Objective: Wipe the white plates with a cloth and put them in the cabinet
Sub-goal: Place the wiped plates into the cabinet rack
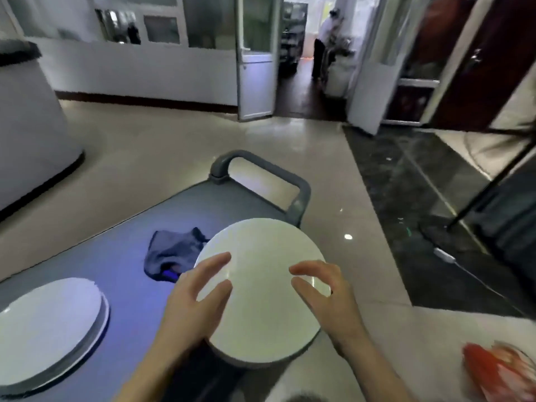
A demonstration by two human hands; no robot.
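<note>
White and round, a plate (261,245) sits at the near right corner of a grey cart (121,256), and a person's two hands are over it. The left hand (200,288) is on the plate's left side with its fingers spread wide and mostly straight. The right hand (319,288) is over the plate's right edge with its fingers bent a little, loose, with a gap between thumb and fingers. Neither hand is wrapped round the plate, and I cannot tell if the fingers touch it or just hang above it. Low on the right, close to the person, is a blurry red thing (499,372). On the left side of the cart is a stack of white plates (49,323), well apart from the first plate. Between the two, a bit further back, lies a crumpled dark grey cloth (171,250), just beside the plate's far left edge. At the far end of the cart a curved grey handle (258,166) stands up. Past it is a shiny pale floor (174,146), with a dark strip of floor (406,184) on the right. Far back, a white door (255,68) stands open, and a person in white (327,39) is in the room behind it.
</note>
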